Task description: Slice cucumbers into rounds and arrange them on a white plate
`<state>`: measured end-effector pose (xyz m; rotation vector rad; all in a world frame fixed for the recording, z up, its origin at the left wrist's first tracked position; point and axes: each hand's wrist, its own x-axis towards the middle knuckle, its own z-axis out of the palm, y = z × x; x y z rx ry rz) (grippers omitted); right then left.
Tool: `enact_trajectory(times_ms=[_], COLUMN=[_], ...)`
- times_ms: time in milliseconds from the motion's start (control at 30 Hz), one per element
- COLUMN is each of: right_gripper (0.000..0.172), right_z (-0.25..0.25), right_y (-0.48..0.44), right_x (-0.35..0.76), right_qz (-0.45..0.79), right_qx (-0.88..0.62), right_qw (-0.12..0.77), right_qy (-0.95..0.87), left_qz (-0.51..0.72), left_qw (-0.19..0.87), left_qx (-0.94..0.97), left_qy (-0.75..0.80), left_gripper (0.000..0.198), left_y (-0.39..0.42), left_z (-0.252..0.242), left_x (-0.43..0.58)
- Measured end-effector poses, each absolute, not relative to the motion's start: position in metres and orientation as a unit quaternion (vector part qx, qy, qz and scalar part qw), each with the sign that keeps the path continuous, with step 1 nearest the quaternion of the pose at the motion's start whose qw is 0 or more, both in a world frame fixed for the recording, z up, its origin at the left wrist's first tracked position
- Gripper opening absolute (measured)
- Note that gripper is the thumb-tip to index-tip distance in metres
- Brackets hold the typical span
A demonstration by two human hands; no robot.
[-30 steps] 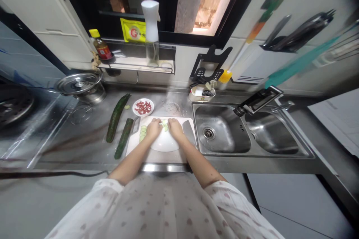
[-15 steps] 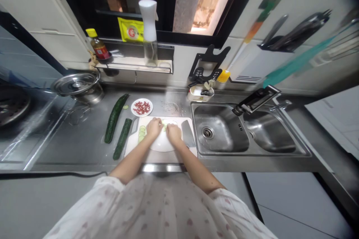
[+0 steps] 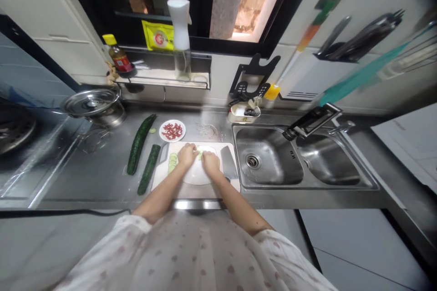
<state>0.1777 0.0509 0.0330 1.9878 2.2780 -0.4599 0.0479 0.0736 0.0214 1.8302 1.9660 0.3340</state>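
Note:
A white plate (image 3: 197,177) rests on the cutting board (image 3: 186,192), and both hands are over its far half. My left hand (image 3: 186,155) is closed, its fingertips pinching pale green cucumber slices (image 3: 200,150). From the other side, my right hand (image 3: 210,162) has its fingers curled onto the same slices; the exact grip is too small to see. More cucumber slices (image 3: 172,162) lie overlapping in a column on the board, left of the plate. To the right of my right hand, a cleaver (image 3: 228,162) lies flat on the board.
Left of the board lie a whole cucumber (image 3: 140,145) and a cut cucumber (image 3: 149,169). Behind the board sits a small plate (image 3: 161,135) of chopped red pieces. A double sink (image 3: 269,157) is at the right, and a lidded pot (image 3: 97,107) stands at the back left.
My hands stay at almost the same spot over the plate, with only a very slight shift. The plate, cleaver and cucumbers have not moved.

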Motion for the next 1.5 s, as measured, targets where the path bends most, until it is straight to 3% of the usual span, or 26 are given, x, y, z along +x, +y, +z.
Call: enact_trajectory(times_ms=[767, 1300, 1500], right_gripper=[0.025, 0.027, 0.031], right_z=[0.028, 0.032, 0.032], right_y=[0.049, 0.044, 0.042], right_x=[0.175, 0.182, 0.189], right_qz=[-0.139, -0.173, -0.176], right_qx=[0.647, 0.650, 0.635], right_qw=[0.037, -0.008, -0.030], right_qy=[0.748, 0.740, 0.752], left_qz=[0.098, 0.036, 0.071], left_qw=[0.211, 0.168, 0.162], left_qx=[0.671, 0.708, 0.714], left_qy=[0.704, 0.685, 0.677], left_gripper=[0.018, 0.020, 0.021], left_y=[0.072, 0.068, 0.059], left_z=[0.032, 0.037, 0.032], left_x=[0.050, 0.054, 0.047])
